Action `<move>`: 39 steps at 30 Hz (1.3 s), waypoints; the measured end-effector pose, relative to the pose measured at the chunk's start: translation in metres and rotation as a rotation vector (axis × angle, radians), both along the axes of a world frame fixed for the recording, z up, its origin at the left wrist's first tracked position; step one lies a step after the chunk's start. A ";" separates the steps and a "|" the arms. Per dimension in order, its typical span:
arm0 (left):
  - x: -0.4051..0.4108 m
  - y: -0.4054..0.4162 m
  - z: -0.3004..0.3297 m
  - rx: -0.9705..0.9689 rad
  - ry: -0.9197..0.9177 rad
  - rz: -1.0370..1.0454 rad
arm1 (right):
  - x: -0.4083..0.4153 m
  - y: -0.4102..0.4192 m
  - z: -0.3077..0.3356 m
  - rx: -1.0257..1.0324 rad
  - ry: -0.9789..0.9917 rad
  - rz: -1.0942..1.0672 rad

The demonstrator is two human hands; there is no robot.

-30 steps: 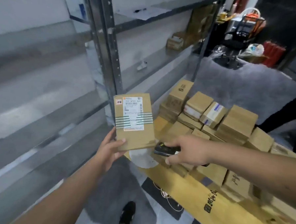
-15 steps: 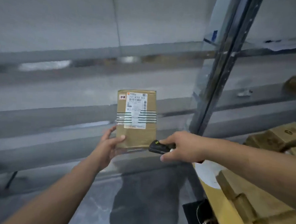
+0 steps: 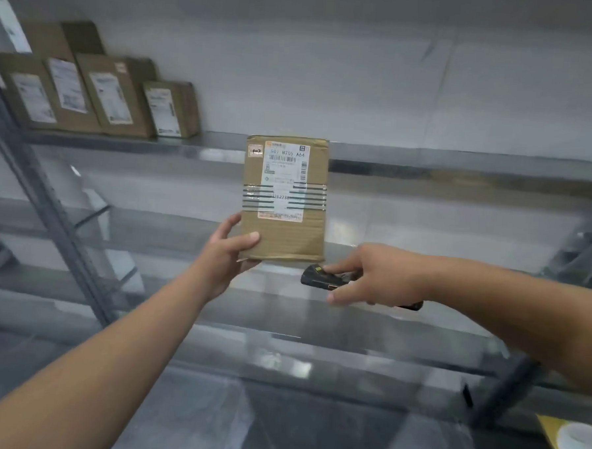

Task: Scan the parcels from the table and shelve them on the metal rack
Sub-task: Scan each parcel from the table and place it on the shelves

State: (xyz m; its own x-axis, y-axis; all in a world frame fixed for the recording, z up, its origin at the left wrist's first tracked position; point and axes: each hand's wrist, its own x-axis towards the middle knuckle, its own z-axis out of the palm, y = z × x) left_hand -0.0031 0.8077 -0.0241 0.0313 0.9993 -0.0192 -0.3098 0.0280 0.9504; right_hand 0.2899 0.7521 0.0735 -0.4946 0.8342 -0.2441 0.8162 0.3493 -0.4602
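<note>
My left hand (image 3: 225, 255) grips the lower left corner of a flat brown parcel (image 3: 282, 234) with a white shipping label, held upright in front of the metal rack (image 3: 462, 171). To its right and a little lower, my right hand (image 3: 377, 276) holds a black handheld scanner (image 3: 319, 277), its front end pointing left, just under the parcel's bottom edge. The parcel's label side faces me.
Several brown labelled parcels (image 3: 99, 94) stand in a row on the rack's upper shelf at the left. A grey rack upright (image 3: 48, 211) slants down the left side. A yellow table corner (image 3: 571, 444) with a white disc shows at the bottom right.
My view has swung left from the table to the rack. Both hands, with parcel and scanner, keep the same grip and spacing; shelved parcels have come into sight at the upper left.
</note>
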 end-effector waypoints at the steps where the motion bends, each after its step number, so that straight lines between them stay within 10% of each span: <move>1: -0.016 0.005 0.006 0.014 -0.001 0.011 | -0.016 0.005 0.004 -0.009 0.019 0.014; 39: -0.237 0.286 0.096 0.191 0.032 0.143 | -0.214 0.284 0.082 0.192 -0.239 0.126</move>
State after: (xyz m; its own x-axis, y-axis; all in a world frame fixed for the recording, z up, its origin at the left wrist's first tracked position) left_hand -0.2401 1.0932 0.0723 -0.1087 0.9792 0.1716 -0.2670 -0.1950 0.9438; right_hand 0.0763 1.0358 0.1550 -0.5444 0.8122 -0.2097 0.8381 0.5161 -0.1768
